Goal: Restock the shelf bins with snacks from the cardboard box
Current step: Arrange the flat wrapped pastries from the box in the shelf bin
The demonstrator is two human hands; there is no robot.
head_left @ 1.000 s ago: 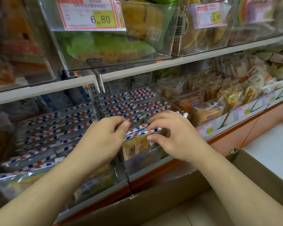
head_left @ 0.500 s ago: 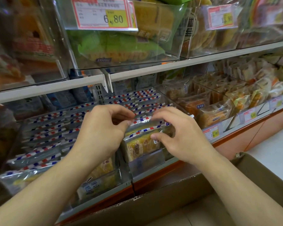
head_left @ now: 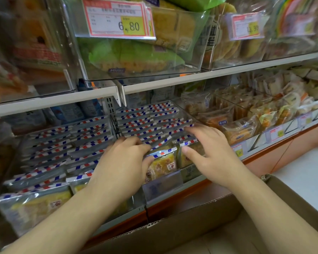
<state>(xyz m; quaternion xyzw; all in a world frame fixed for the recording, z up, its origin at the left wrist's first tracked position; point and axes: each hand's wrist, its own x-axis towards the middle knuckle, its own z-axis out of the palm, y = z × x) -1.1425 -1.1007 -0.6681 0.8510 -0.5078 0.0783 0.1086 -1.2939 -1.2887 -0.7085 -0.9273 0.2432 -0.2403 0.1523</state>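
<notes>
Fingers of right hand [head_left: 212, 154] now spread loose, grasping nothing, over front snack packs [head_left: 162, 165]; earlier they pinched pack top. Left hand [head_left: 125, 162] curled, thumb on pack. Packs seated in shelf bin [head_left: 162, 186]: placement likely done. Cardboard box [head_left: 191, 224] open below bin, room to withdraw; shelf edge [head_left: 173, 82] close above.

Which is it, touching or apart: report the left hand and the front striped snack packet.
Touching. The head view shows the left hand with its thumb on the face of the front striped snack packet and fingers over its top edge.
</notes>
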